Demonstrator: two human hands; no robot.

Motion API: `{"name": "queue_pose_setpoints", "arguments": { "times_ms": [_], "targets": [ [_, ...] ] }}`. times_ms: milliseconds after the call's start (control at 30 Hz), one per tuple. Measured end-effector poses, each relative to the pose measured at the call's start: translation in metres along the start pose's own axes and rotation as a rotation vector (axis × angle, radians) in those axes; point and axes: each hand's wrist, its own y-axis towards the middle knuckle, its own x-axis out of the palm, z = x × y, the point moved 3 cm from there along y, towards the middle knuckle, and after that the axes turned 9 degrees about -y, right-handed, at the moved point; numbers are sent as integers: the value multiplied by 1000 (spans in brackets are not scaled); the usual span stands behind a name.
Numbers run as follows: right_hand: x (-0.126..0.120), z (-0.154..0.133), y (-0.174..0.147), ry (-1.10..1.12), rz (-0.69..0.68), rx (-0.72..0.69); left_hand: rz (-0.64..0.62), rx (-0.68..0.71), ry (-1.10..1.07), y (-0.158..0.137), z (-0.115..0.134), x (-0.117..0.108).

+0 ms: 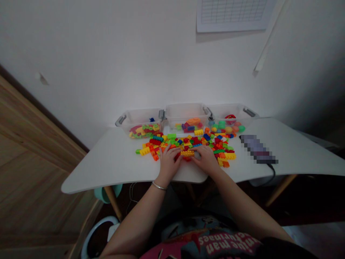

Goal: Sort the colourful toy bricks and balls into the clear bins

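A long yellow toy building brick (187, 153) lies crosswise between my two hands, near the front of a loose pile of coloured bricks. My left hand (169, 160) is closed at its left end, thumb below and fingers above. Something red (177, 155) shows in the gap between that thumb and fingers; whether it is joined to the yellow brick I cannot tell. My right hand (207, 159) pinches the right end of the yellow brick. A greyish patch shows inside its grip, too unclear to name. Loose bricks (155, 141) surround both hands.
Three clear plastic boxes stand along the wall: a left box (134, 116) with coloured pieces, a middle box (185, 110) with several bricks, and a right box (229, 111) with coloured balls. A pixelated phone-like device (257, 148) with a black cable lies right on the white table (107, 162).
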Motion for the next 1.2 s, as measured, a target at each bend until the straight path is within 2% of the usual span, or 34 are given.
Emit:
{"name": "queue_pose_setpoints", "arguments": {
  "times_ms": [100,200,333,467,533,633,833,1067,1200],
  "targets": [
    [-3,7,4,93,42,55,4,22,57,-2,1,2],
    [-19,17,21,149,175,140,5,46,147,-4,2,5],
    [-50,37,60,168,397,281,4,70,241,-6,4,9],
    [-64,56,103,121,522,399,1,58,269,-7,4,10],
    [-62,61,119,85,502,439,2,56,273,-7,4,9],
    [-54,62,134,-17,385,502,2,53,275,-7,5,9],
    [-50,54,137,-220,202,543,-5,43,272,-7,5,9],
    [-49,52,137,-262,136,558,-1,36,264,-6,2,9],
    [-44,53,133,-207,125,499,-6,36,257,-6,3,8]
  ]
}}
